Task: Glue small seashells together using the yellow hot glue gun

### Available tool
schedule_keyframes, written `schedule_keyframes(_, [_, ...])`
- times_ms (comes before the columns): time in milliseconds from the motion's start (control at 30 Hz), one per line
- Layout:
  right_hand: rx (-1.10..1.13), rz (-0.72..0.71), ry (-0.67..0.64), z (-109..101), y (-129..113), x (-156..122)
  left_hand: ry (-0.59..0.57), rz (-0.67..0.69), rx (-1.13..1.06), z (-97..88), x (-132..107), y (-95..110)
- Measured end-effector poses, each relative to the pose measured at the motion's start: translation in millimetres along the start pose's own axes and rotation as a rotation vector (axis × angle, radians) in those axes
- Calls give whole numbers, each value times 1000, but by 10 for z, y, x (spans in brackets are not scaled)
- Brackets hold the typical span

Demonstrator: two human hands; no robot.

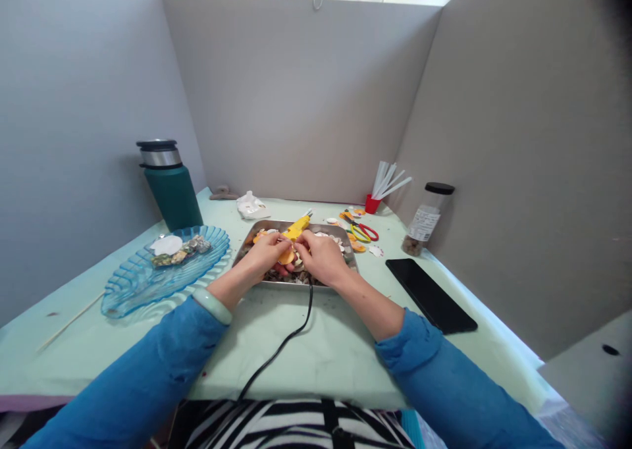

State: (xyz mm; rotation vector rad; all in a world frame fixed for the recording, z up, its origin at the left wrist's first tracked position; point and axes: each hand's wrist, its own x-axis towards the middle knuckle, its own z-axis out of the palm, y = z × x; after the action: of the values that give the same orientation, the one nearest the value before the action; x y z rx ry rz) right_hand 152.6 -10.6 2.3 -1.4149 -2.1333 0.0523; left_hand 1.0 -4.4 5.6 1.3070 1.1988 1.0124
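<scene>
Over a metal tray [291,286] of shells, my two hands meet fingertip to fingertip. My left hand [270,255] is closed round an orange shell [286,257]. Right beside that shell, the fingers of my right hand [318,255] are pinched together; what is between them is too small to make out. A yellow glue gun [297,228] lies in the tray just behind my hands, its nozzle pointing to the far right. A black cord [296,332] runs from the tray's front across the cloth towards me. My hands hide part of the tray's contents.
On the left are a blue shell-shaped plate [118,297] bearing small shell pieces, a green bottle [172,195] and a thin stick [72,322]. Scissors [364,230], loose shells [376,251], glue sticks [385,180] in a red cup, a jar [424,222] and a black phone [429,295] occupy the right.
</scene>
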Motion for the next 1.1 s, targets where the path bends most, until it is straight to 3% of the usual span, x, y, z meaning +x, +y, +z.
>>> schedule_keyframes(1100, [-17,-12,-61,-16,-16,-15,2,0,51,9,-56,54])
